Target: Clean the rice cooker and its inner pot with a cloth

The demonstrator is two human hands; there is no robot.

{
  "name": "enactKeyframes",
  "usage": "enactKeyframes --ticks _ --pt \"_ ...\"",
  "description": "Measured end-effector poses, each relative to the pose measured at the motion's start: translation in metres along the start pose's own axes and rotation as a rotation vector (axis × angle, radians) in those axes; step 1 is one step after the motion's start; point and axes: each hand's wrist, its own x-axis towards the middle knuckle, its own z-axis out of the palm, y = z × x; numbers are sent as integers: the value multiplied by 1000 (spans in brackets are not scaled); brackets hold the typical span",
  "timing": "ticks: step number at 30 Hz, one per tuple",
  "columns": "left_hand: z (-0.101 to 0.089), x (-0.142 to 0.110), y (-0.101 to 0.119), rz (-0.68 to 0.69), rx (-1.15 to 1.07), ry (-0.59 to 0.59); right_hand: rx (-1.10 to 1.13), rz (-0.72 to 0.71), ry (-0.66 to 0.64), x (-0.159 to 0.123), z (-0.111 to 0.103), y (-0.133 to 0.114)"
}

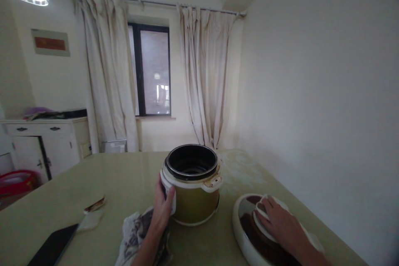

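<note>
An open cooker pot (193, 185), yellow-green with a black inner bowl, stands on the pale green table (93, 187). My left hand (162, 208) grips the pot's left side, fingers curved against it. The pot's round lid (249, 228) lies to the right near the table edge, its dark side up. My right hand (280, 224) lies flat on the lid, fingers stretched over a white cloth (264, 212) and pressing it down. A patterned rag (135, 232) lies crumpled under my left wrist.
A dark phone or tablet (52, 247) lies at the table's front left, with a small pale piece (92, 218) and a striped scrap (95, 205) beyond it. A white wall runs along the right. A white cabinet (43, 145), a red tub (15, 181) and a curtained window stand behind.
</note>
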Motion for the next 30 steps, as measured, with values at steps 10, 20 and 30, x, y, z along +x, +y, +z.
enactKeyframes --ticks 10,20,30 --pt "-8 1 -29 81 -11 -60 235 15 153 97 -128 -16" --pt "-14 -3 -20 25 -29 -83 36 -413 -92 228 -155 -176" --pt "-15 -6 -13 -20 -12 -90 43 -177 -212 246 -108 -276"
